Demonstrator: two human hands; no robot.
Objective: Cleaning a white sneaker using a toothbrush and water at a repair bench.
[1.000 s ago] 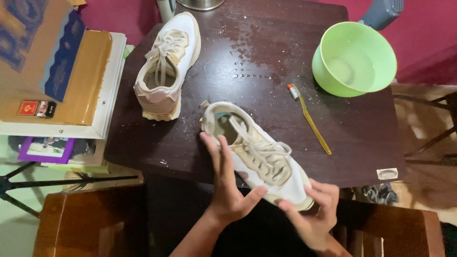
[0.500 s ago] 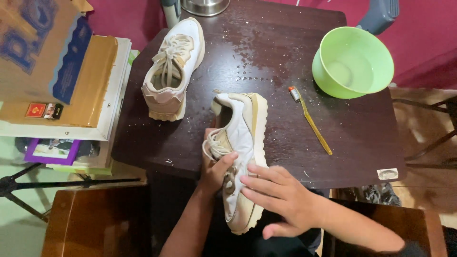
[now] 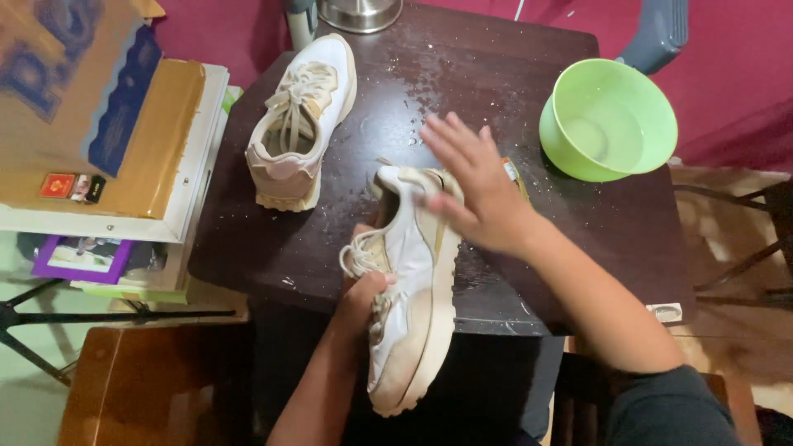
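A white and beige sneaker (image 3: 413, 297) lies tilted on its side at the near edge of the dark wet table (image 3: 462, 74), its toe hanging over the edge toward me. My left hand (image 3: 363, 293) grips it at the laces. My right hand (image 3: 475, 186) hovers flat with fingers spread over the heel end of this sneaker; whether it touches is unclear. Just behind that hand an orange toothbrush (image 3: 510, 169) peeks out. A second matching sneaker (image 3: 301, 120) stands upright at the table's far left.
A light green bowl (image 3: 611, 120) with a little water stands at the table's right. A metal pot base (image 3: 359, 12) sits at the far edge. Stacked cardboard boxes and books (image 3: 99, 140) lie left of the table. Wooden stools (image 3: 149, 388) stand near me.
The near sneaker was turned from upright onto its side and swung toe toward me. My right hand moved from its toe up to above its heel. My left hand now grips the laces.
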